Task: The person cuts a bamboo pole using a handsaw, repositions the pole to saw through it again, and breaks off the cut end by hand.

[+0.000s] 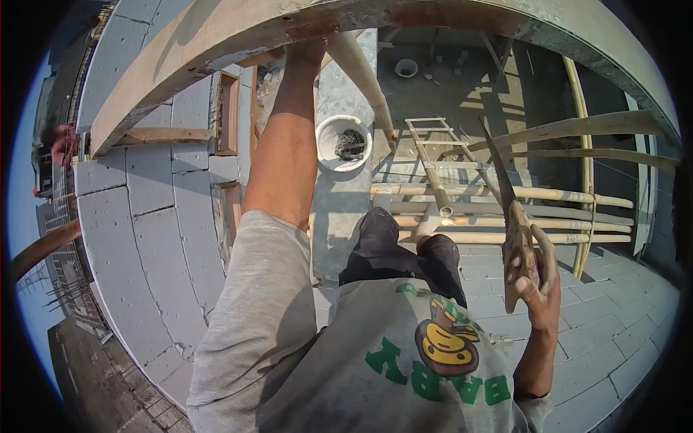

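Note:
A handsaw (pixel 499 169) stands nearly upright at the right, its tapered blade pointing up. My right hand (pixel 543 285) is wrapped round its worn wooden handle (pixel 518 249). Stretched up and forward, my left arm (pixel 285 155) ends at a curved-looking wooden beam (pixel 404 18) across the top of the view. Only the wrist end of my left hand (pixel 306 52) shows below that beam; the fingers are hidden behind it. Close to this arm, a bamboo pole (pixel 361 76) slants down from the beam.
A white bucket (pixel 325 148) with dark material inside stands on a grey ledge (pixel 328 216). Bamboo poles (pixel 498 193) run sideways below me, beside a bamboo ladder (pixel 431 169). Pale block walls (pixel 155 245) rise at left. Another white bucket (pixel 406 68) sits on the floor below.

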The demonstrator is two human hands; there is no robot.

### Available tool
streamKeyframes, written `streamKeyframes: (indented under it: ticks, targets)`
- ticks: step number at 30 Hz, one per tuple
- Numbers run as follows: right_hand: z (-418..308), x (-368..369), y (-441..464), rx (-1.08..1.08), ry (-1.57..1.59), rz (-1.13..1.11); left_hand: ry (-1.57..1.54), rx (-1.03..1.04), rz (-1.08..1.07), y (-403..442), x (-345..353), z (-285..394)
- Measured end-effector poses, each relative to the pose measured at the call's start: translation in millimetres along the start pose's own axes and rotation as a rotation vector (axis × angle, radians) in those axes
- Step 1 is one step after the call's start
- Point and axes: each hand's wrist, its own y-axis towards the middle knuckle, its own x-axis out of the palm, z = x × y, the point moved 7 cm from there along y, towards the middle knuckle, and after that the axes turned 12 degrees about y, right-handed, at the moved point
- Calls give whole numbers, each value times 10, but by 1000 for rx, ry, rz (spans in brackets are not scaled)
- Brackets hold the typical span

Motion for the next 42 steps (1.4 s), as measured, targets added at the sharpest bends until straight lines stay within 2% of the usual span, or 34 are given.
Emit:
streamKeyframes:
  ticks: [1, 2, 5, 6, 8, 9, 11, 12, 13, 14, 16, 19, 22, 24, 26, 28, 30, 32, 33, 36, 37, 40, 42]
  targets:
    - [52, 5, -23, 54, 49, 21, -13, 11, 100, 1, -55, 35]
    - [39, 41, -5, -34, 6, 69, -22, 23, 200, -2, -116, 74]
    - [78, 216, 7, -165, -65, 165, 428, 247, 267, -70, -133, 242]
    - [89, 272, 12, -191, -82, 190, 348, 227, 254, -32, -135, 212]
    - [17, 448, 25, -129, -141, 211, -78, 129, 189, 69, -156, 166]
    - [33, 523, 44, -275, -235, 208, -285, 81, 154, 108, -147, 133]
    - [246, 566, 115, -178, -318, 226, -547, 20, 70, 137, -132, 98]
    - [320, 583, 163, -140, -358, 244, -648, 0, 34, 159, -128, 115]
    - [429, 568, 255, 4, -422, 285, -725, -9, 7, 170, -138, 134]
    - [534, 565, 346, -191, -500, 226, -793, -22, -9, 188, -167, 153]
    - [831, 488, 447, -96, -455, 193, -884, -28, -25, 208, -211, 190]
    - [649, 556, 564, -275, -415, 75, -955, -2, -18, 203, -310, 292]
    - [385, 482, 656, -512, -546, 4, -1003, 13, 106, 204, -444, 356]
    - [270, 233, 522, -868, -614, 229, -1044, 17, 215, 170, -542, 350]
    - [43, 180, 393, -953, -816, 282, -983, -15, 294, 123, -646, 330]
    - [57, -1, 207, -1103, -966, 202, -1006, -13, 366, 92, -767, 356]
    - [212, -152, 29, -1341, -1038, 181, -997, 7, 424, 94, -770, 336]
    - [326, -41, -62, -1502, -972, 170, -994, 29, 470, 103, -749, 292]
    - [384, 17, -85, -1537, -866, 167, -992, 39, 483, 119, -723, 279]
    - [699, -227, -140, -1678, -787, 375, -971, 60, 513, 225, -648, 281]
    - [586, 147, -151, -1745, -796, 366, -968, 61, 519, 269, -618, 269]
    - [399, 675, -178, -1807, -1009, 436, -965, 67, 541, 390, -504, 224]
    - [166, 1014, -166, -1755, -1214, 389, -984, 80, 560, 439, -455, 218]
